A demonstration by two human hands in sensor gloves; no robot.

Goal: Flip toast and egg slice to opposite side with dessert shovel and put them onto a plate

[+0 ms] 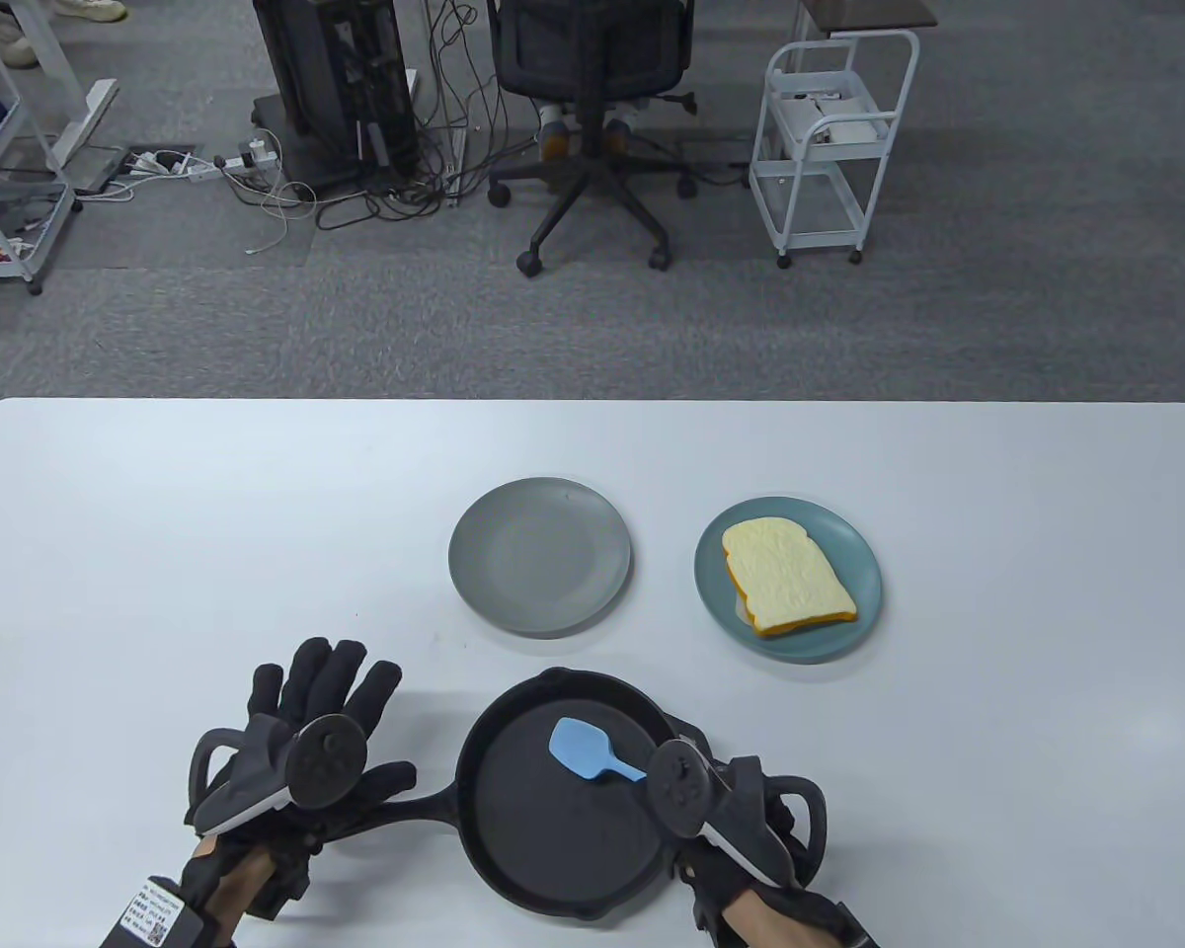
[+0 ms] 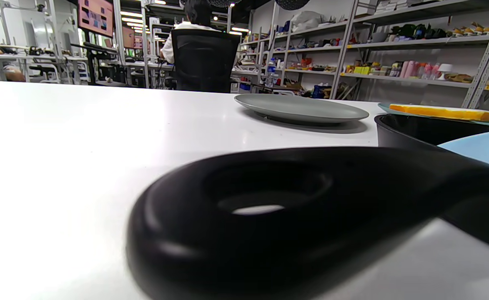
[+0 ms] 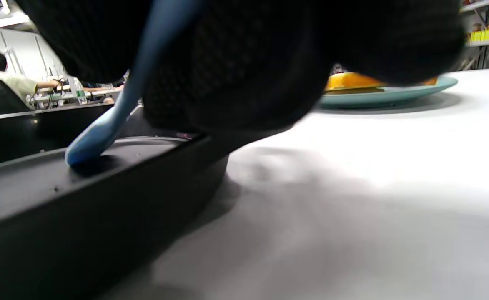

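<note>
A black cast-iron pan [image 1: 553, 839] sits at the table's near edge with its handle [image 1: 425, 800] pointing left. My right hand [image 1: 741, 795] grips the handle of a light blue dessert shovel [image 1: 581, 749], whose blade rests on the pan floor. In the right wrist view the shovel [image 3: 102, 129] runs up into my gloved fingers [image 3: 248, 62]. My left hand [image 1: 331, 691] lies with straight fingers over the end of the pan handle, which shows as a loop [image 2: 269, 233] in the left wrist view. A toast slice [image 1: 785, 575] lies on a teal plate [image 1: 854, 612] at the right.
An empty grey plate [image 1: 540, 555] stands left of the teal plate, behind the pan. The white table [image 1: 207, 543] ends at a far edge, with an office chair [image 1: 592, 118], a white cart [image 1: 829, 148] and cables on the floor beyond.
</note>
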